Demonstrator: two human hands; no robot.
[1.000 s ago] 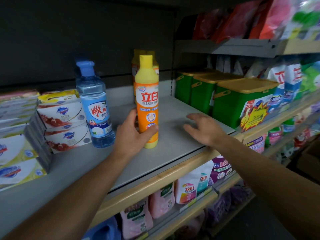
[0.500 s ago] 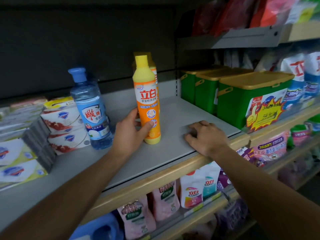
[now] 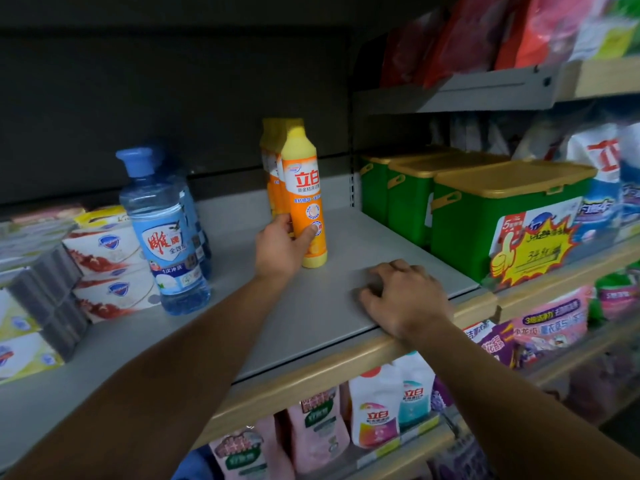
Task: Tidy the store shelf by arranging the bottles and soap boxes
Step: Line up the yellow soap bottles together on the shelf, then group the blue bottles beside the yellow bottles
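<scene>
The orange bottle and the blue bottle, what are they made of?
Orange bottle in the left hand: probably opaque glossy plastic, its smooth moulded body catching light. Blue bottle: likely clear tinted plastic, since you see through it.

The left hand (image 3: 281, 247) grips an upright orange dish-soap bottle (image 3: 305, 199) on the grey shelf (image 3: 322, 306); the right hand (image 3: 403, 297) rests curled near its front edge.
</scene>
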